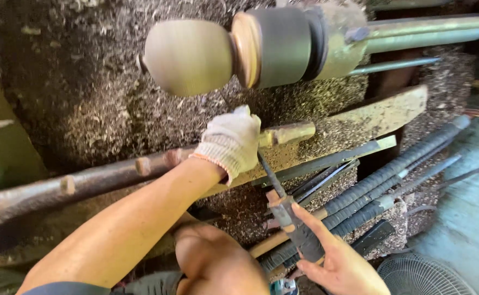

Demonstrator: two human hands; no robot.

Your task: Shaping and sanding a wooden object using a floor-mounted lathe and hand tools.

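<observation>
Across the upper frame, a wood lathe carries a rounded wooden workpiece point(187, 56), blurred as if spinning, mounted on a dark cylindrical chuck point(283, 46) whose shaft runs off to the right. Its long axis lies roughly horizontal, left to right. Wood shavings point(92, 109) cover the lathe bed and the ground beneath it.

Below the workpiece, a long wooden tool rest point(103, 177) runs from lower left to upper right. The left hand point(231, 143), in a white knit glove, is closed down over the rest and over the shaft of a turning chisel point(272, 177), directly under the workpiece and nearer to it than the other hand. The chisel's axis slants from lower right up to upper left, towards the workpiece; its tip is hidden behind the glove, so contact cannot be confirmed.

The right hand point(338, 262), bare, grips the wrapped chisel handle point(299, 232) at lower right, index finger extended along it.

Spare long-handled tools point(392, 180) lie in a row to the right. A fan grille point(422, 276) sits on the concrete floor point(469, 218) at lower right.
</observation>
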